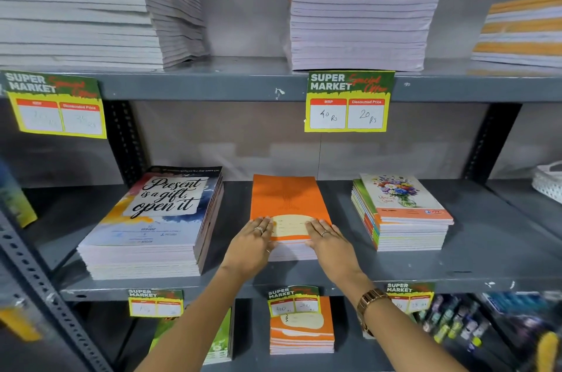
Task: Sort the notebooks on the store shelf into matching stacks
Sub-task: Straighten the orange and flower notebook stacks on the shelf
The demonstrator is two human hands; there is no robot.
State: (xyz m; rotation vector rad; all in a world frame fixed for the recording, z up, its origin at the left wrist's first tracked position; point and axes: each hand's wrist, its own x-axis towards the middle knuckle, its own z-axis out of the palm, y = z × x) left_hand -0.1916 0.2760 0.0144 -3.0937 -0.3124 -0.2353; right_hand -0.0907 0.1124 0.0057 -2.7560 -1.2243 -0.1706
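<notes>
Both my hands rest flat on the orange stack (pixel 289 204) at the middle of the grey shelf (pixel 486 256) — left hand (pixel 252 244) on its near left corner, right hand (pixel 330 242) on its near right, fingers spread and pressing down, closed around nothing. Three piles stand apart on this level: the "Present is a gift" stack (pixel 158 219) to the left, the orange one between, the floral stack (pixel 401 213) to the right. Each looks uniform on top, though the floral pile's edges show mixed colours. By my reckoning the sorting here is nearly done — squaring the orange pile is what remains. More orange notebooks (pixel 301 332) lie on the shelf below.
</notes>
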